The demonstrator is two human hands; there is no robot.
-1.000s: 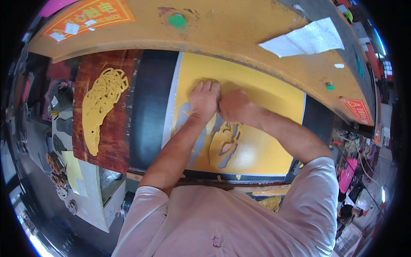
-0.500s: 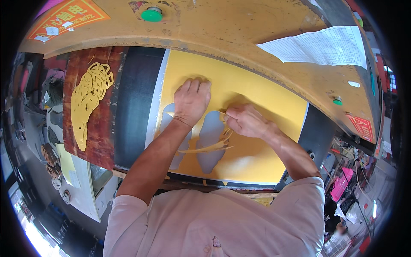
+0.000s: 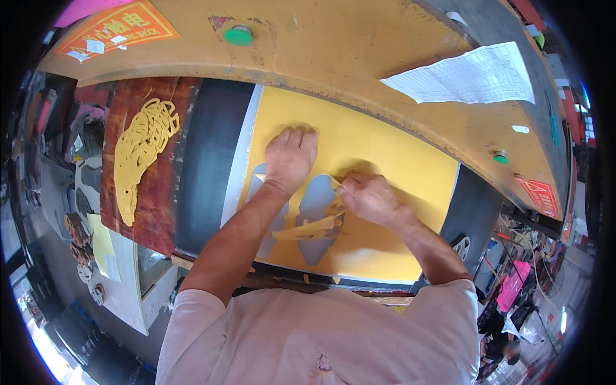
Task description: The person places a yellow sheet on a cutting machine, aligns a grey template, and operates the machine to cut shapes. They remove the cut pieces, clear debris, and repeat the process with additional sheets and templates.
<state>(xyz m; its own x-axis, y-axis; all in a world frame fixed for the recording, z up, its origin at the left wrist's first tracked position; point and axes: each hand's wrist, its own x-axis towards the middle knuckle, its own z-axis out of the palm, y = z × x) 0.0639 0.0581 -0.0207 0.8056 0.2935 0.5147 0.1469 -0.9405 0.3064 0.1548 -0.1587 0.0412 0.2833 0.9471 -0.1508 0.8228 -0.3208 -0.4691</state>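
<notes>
A yellow sheet (image 3: 398,138) lies on a pale backing, with long grey cutouts (image 3: 314,202) in it shaped like shoe uppers. Over its left part is my left hand (image 3: 292,157), fingers curled down against the sheet; whatever lies under them is hidden. My right hand (image 3: 369,196) is closed in a pinch on a thin yellow strip (image 3: 337,184) at the edge of the right cutout. Loose yellow offcuts (image 3: 308,229) hang across the cutouts, below and between my hands.
A pile of yellow cut pieces (image 3: 138,147) rests on the reddish-brown board (image 3: 173,218) at left. Beyond the sheet runs an orange-yellow machine beam (image 3: 308,61) with a green button (image 3: 239,35) and a hanging paper (image 3: 468,76). Farther off at lower right is another person (image 3: 497,340).
The whole view has shifted slightly. My right hand keeps its pinch on the strip, and the loose offcuts across the cutouts have swung a little. My left hand stays over the sheet.
</notes>
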